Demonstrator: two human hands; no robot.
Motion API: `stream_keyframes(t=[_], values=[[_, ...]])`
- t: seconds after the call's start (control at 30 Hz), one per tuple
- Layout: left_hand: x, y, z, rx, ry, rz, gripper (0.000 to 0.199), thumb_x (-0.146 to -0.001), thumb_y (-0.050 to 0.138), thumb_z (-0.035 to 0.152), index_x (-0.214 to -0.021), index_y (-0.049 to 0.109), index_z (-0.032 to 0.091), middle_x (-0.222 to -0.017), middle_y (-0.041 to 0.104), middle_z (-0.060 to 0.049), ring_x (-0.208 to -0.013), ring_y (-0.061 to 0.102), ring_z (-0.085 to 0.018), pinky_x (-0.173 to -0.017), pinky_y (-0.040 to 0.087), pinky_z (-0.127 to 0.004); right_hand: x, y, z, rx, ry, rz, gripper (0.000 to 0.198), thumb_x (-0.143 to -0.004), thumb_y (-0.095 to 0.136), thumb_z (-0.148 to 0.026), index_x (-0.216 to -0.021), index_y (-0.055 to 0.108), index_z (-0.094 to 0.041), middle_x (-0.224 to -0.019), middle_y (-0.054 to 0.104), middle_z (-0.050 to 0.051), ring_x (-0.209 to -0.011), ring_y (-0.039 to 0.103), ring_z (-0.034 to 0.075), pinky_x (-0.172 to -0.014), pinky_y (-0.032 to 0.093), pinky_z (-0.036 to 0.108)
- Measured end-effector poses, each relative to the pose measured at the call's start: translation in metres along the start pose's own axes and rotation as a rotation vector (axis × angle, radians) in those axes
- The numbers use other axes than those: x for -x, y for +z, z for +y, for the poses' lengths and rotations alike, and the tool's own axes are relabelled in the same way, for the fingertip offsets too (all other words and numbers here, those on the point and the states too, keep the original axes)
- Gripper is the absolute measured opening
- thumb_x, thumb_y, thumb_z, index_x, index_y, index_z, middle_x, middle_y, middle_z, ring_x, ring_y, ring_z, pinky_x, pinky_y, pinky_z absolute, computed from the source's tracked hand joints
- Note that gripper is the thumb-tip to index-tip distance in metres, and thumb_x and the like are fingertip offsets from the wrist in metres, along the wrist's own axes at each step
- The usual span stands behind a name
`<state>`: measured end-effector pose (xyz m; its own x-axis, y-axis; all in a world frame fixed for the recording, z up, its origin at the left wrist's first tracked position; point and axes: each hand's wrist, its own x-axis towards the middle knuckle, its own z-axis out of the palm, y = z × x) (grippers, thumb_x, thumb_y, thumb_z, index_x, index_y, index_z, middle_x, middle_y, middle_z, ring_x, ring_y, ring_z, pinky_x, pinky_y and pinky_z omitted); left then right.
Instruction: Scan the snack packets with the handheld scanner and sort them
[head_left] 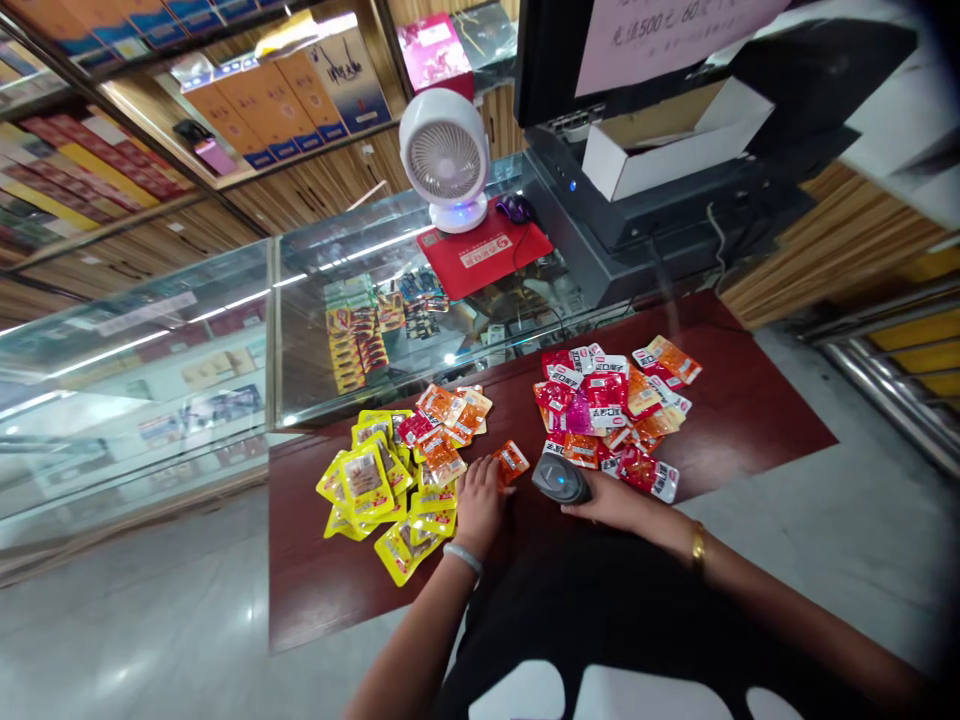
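Note:
My right hand (pixel 609 499) is wrapped round a dark grey handheld barcode scanner (pixel 561 480) with a small blue light. My left hand (pixel 478 502) rests on the brown counter board (pixel 307 590), fingers stretched out. Just beyond its fingertips lies a single orange snack packet (pixel 511 462). To the left of this hand is a loose pile of yellow snack packets (pixel 366 482), with several orange and red packets (pixel 442 405) on its upper right. Behind the scanner spreads another pile of red, white and orange packets (pixel 600 395).
A glass display case (pixel 300 340) adjoins the board. On it stand a white fan (pixel 448 150), a red mat (pixel 480 255) with a mouse (pixel 515 208), and dark till equipment (pixel 570 235) holding an open white box (pixel 667 160). Stocked shelves (pixel 247 165) line the back.

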<state>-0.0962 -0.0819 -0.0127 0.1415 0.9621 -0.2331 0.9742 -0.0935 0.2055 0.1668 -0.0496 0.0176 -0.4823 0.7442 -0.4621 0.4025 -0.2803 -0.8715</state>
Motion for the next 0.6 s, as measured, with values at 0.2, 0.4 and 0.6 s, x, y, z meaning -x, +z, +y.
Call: stream_keyframes(t=[0.2,0.4,0.6], values=[[-0.048,-0.014,0.002,0.074,-0.144,-0.192,0.037,-0.079,0.067,0.035,-0.11,0.064,0.015,-0.104,0.068,-0.014,-0.1,0.061,-0.027,-0.086,0.045,-0.034,0.0,0.005,0.004,-0.015,-0.022,0.011,0.063,-0.067,0.082,-0.036,-0.126,0.064,-0.021,-0.122,0.071,0.009,-0.114,0.064,0.034,-0.102,0.047,0.05],[-0.069,0.0,-0.016,0.658,-0.303,-0.249,0.022,-0.081,0.061,0.039,-0.08,0.064,0.017,-0.077,0.069,-0.004,-0.07,0.062,-0.016,-0.066,0.043,-0.024,0.004,0.002,0.007,-0.033,-0.016,0.018,0.064,-0.067,0.082,-0.038,-0.126,0.063,-0.02,-0.124,0.07,0.01,-0.116,0.063,0.033,-0.104,0.045,0.05],[-0.076,0.01,-0.017,0.961,-0.379,-0.068,0.031,-0.077,0.06,0.047,-0.073,0.059,0.017,-0.065,0.06,0.001,-0.06,0.054,-0.012,-0.058,0.039,-0.022,0.007,0.002,0.006,-0.042,-0.028,-0.047,0.059,-0.07,0.08,-0.036,-0.125,0.064,-0.02,-0.121,0.072,0.009,-0.111,0.066,0.033,-0.1,0.049,0.05]])
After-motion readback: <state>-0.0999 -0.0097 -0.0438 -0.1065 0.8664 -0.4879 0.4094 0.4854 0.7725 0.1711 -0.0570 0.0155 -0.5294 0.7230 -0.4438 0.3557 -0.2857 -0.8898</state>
